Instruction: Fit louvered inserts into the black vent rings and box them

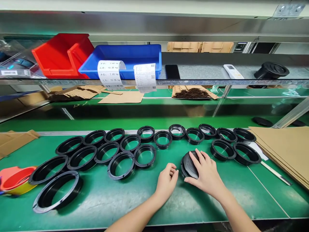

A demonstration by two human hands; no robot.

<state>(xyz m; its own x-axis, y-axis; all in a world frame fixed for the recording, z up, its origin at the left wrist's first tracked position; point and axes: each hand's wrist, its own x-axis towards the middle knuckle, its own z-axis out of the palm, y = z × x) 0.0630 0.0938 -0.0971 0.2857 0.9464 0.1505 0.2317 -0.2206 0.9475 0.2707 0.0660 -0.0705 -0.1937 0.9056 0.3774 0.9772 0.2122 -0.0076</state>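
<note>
My right hand [207, 174] is spread over a round black plastic cover [189, 166], thumb at its near edge and fingers across its top. The cover sits on or in a black ring, partly hidden beneath the hand. My left hand [167, 180] is just left of it, apart from it, fingers curled in with nothing visible in them. Several black flanged rings stand around: one ring [109, 174] is left of my hands, another ring [212, 151] lies right of the cover, and a larger-looking ring [36, 206] is at the near left.
Cardboard sheets [285, 145] and a white-handled tool [276, 172] lie at the right of the green table [135, 206]. Coloured tape rolls [18, 180] sit at the left edge. The shelf above carries a red bin [56, 58], a blue bin [127, 51] and a phone [172, 72].
</note>
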